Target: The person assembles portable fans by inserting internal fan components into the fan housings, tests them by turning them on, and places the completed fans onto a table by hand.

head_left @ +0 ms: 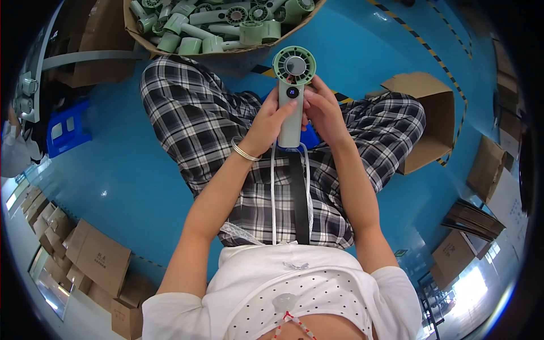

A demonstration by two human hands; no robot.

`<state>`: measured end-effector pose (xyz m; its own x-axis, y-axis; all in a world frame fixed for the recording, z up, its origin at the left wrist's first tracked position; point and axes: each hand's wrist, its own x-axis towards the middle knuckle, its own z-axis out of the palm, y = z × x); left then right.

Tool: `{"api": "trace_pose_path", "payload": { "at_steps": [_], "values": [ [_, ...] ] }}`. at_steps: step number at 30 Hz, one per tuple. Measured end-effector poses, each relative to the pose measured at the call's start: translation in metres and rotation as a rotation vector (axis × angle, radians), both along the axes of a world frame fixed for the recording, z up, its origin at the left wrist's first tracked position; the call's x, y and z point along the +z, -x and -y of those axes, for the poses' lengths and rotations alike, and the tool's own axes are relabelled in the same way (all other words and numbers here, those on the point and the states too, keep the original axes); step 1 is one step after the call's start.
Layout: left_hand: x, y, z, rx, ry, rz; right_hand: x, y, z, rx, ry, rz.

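A handheld fan [289,127] stands upright before me, its round green-rimmed head [294,66] at the top and a small lit display on its pale grey handle. My left hand [268,122] wraps the handle from the left, thumb lying across its front just below the display. From the right, my right hand [327,112] closes on the fan's handle near the neck; some of its fingertips are hidden behind the handle. Beyond the fan, a large cardboard box [226,55] holds many similar green and white fans in a heap.
An open cardboard box [433,122] stands on the floor by my right knee. A blue plastic stool [69,129] is at the left, near another person's white sleeve [17,150]. Stacked cartons [99,255] lie at the lower left. Black-and-yellow tape [422,42] marks the blue floor.
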<state>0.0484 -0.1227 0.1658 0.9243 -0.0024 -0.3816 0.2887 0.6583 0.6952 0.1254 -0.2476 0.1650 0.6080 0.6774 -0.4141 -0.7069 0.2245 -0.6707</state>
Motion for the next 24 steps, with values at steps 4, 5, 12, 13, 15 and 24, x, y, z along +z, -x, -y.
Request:
{"api": "trace_pose_path", "payload": {
  "at_steps": [4, 5, 12, 13, 15, 24],
  "values": [
    [-0.0034, 0.0006, -0.0007, -0.009, 0.015, -0.003, 0.0002, -0.0024, 0.0018, 0.055, 0.036, 0.02],
    [-0.0041, 0.0006, -0.0006, -0.017, 0.009, 0.013, 0.0008, -0.0018, 0.0003, 0.045, 0.055, 0.056],
    [-0.002, -0.0004, 0.0005, 0.003, -0.002, -0.008, -0.0032, -0.002, 0.0012, 0.046, 0.079, 0.098],
    [-0.0021, -0.0006, 0.0005, 0.0, -0.003, -0.006, -0.0032, -0.0021, 0.0013, 0.046, 0.079, 0.098],
    [-0.0025, -0.0006, 0.0003, -0.002, -0.003, -0.004, -0.0033, -0.0022, 0.0013, 0.042, 0.077, 0.103],
    [-0.0023, -0.0011, -0.0013, -0.02, 0.009, 0.019, -0.001, -0.0018, -0.0005, 0.035, 0.055, 0.152]
  ]
}}
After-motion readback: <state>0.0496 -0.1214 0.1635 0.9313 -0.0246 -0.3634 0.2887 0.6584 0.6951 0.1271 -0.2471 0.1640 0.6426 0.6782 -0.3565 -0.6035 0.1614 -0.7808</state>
